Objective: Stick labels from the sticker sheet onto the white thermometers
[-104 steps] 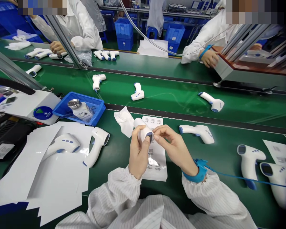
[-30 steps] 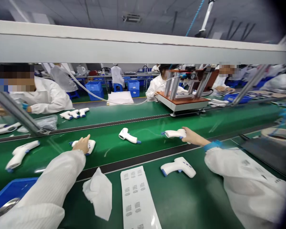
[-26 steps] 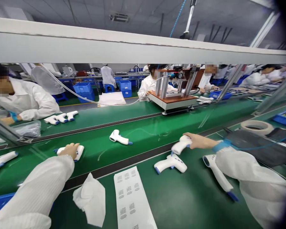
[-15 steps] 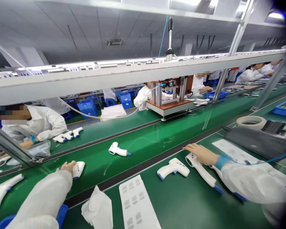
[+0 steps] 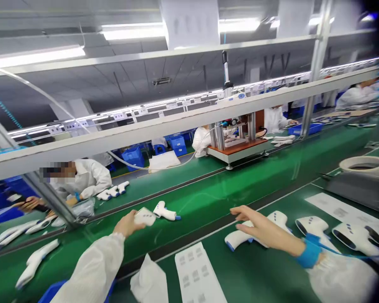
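While the left hand grips a white handheld device over the green conveyor belt left of centre, the right hand, well apart from it, has parted fingers at centre right, across another white device on the dark green counter; contact there is hard to judge. A label sheet and crumpled paper lie bottom centre. Beyond the belt, a press-like machine stands right of centre, and ceiling lights glow along the top.
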Tool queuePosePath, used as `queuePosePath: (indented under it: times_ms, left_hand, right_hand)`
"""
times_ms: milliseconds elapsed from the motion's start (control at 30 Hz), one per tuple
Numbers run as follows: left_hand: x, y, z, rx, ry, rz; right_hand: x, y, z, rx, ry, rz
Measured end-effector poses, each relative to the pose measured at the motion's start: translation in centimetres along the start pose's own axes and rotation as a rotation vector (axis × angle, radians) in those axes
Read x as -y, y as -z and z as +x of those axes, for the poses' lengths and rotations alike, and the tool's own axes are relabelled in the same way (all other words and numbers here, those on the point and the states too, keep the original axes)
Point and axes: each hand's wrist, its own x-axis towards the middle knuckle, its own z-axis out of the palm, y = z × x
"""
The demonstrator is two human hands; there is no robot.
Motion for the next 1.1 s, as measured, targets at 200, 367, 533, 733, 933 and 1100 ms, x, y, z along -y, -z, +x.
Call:
queuePosePath:
  times_ms: [200,367,533,733,933,1100]
  left_hand:
    - [-7.9,-3.8,-11.0,0.098,-0.076,-0.519]
    - [-11.1,-5.4,-20.3,0.392,0.038,-1.405]
    - [-11.4,-9.2,-23.7,0.095,0.342,-1.69]
    - [-12.3,-15.3,-23.9,-0.05,0.417,-1.608]
    - [-12.0,-16.4,-22.2,-0.015,0.283,-1.517]
    - [-11.7,-16.7,-22.0,0.015,0.251,-1.511]
  right_hand:
    - [8.0,-10.9,2.2,0.207,-0.045,0.622]
    - [10.1,-14.6,1.5,0.457,0.043,0.77]
    - [7.5,-14.5,0.2,0.379,0.063,0.443]
    - [2.1,-15.7,-2.8,0.233,0.148,0.008]
    - [1.6,-17.4,-3.4,0.148,0.133,0.041]
    - [2.1,-17.6,-2.7,0.144,0.08,0.075]
